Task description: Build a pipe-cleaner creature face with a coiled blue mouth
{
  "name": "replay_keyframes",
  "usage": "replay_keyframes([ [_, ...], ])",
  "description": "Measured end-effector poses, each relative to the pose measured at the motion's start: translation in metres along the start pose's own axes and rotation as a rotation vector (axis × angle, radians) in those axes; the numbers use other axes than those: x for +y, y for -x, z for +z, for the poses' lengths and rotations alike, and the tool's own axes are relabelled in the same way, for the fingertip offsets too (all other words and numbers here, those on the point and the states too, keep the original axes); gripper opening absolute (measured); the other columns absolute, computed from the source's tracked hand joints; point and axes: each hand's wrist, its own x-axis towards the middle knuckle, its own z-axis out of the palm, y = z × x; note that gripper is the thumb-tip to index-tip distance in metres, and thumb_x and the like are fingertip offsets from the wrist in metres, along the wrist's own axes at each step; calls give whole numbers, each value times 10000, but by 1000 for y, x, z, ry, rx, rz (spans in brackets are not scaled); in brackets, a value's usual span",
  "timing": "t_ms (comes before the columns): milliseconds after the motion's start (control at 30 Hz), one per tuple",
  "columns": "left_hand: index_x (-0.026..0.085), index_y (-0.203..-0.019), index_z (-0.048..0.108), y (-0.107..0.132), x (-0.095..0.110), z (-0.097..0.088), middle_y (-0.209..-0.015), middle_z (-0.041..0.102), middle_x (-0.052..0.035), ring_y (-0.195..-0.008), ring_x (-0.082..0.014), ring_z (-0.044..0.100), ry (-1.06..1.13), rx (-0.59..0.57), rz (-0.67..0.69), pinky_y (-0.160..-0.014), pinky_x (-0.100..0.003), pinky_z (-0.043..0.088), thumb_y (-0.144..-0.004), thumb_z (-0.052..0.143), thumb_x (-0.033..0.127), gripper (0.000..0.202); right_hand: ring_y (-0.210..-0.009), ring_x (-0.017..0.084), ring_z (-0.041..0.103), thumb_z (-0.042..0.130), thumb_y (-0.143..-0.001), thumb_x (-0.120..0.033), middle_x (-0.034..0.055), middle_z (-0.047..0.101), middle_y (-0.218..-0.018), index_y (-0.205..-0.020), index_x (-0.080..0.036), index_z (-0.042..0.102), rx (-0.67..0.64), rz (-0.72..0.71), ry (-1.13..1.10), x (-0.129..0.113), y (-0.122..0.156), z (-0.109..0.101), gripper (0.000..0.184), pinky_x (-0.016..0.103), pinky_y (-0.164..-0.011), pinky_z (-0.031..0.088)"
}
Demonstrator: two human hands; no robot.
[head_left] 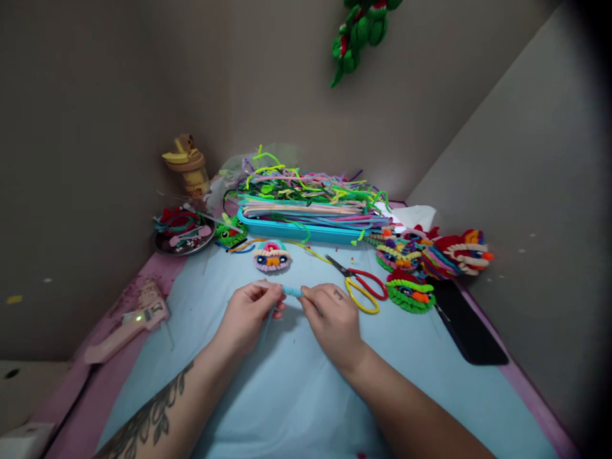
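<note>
Blue cloth [287, 389] covers the table [102, 389], and at frame centre a light-blue coiled piece [291, 291] runs sideways between left hand [248, 313] and right hand [337, 322], each grip pinching its nearer end.

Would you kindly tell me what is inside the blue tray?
The blue tray holds long fuzzy stems, some pale pink, some purple. They cover its floor, so anything beneath them cannot be seen.

L forearm [210, 376]: bare, w/ dk leafy tattoo [161, 414]; R hand [337, 322] w/ sm. dk ink mark [338, 294].
</note>
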Motion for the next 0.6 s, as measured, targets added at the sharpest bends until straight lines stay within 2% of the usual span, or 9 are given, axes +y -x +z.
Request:
replay_keyframes([
  [133,112,-773,654,-1,-1,0,-650,617,-5,-561,-97,554,-29,21,49,-524,-204,471,-652,760,377,310,-798,195,606,558,-854,-164,53,669,-813,-912,-195,636,-10,39,-70,1,1,2,102,334,-743,478],
  [300,134,-861,663,0,-1,-2,-650,643,-2,-588,-106,576,-139,21,165,-588,-210,465,-711,710,357,273,-870,203,611,550,-859,-202,74,661,-915,-1034,-185,608,-101,109,-159,3,2,4,186,330,-767,494],
  [500,155,-909,677,3,1,-2,-705,681,-24,-677,-149,642,-229,40,185,-664,-241,487,-712,709,362,286,-805,182,611,486,-885,-180,53,655,-832,-949,-193,638,-114,128,-186,3,0,3,166,302,-725,484],
  [600,151,-848,699,2,0,-3,-819,710,-63,-690,-159,650,-246,34,171,-676,-256,498,-687,728,370,274,-762,171,610,492,-877,-182,39,647,-781,-880,-196,646,-69,150,-195,3,-2,2,155,287,-692,481],
])
